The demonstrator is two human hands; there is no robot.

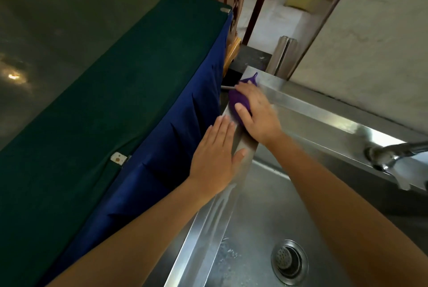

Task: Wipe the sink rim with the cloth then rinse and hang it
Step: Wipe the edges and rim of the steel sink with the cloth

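A steel sink [259,224] fills the lower right, with its left rim [208,221] running up toward a far corner. A purple cloth [238,99] with a small hanging loop lies on that rim near the corner. My right hand [257,113] covers the cloth, thumb and fingers wrapped over it, pressing it onto the rim. My left hand [215,154] lies flat with straight fingers on the rim just below, against the blue fabric.
A green-topped table with a blue skirt [162,138] stands tight against the sink's left side. A chrome faucet [393,154] juts in at the right over the back ledge. The drain strainer [289,261] sits at the basin bottom. Wet streaks mark the near rim.
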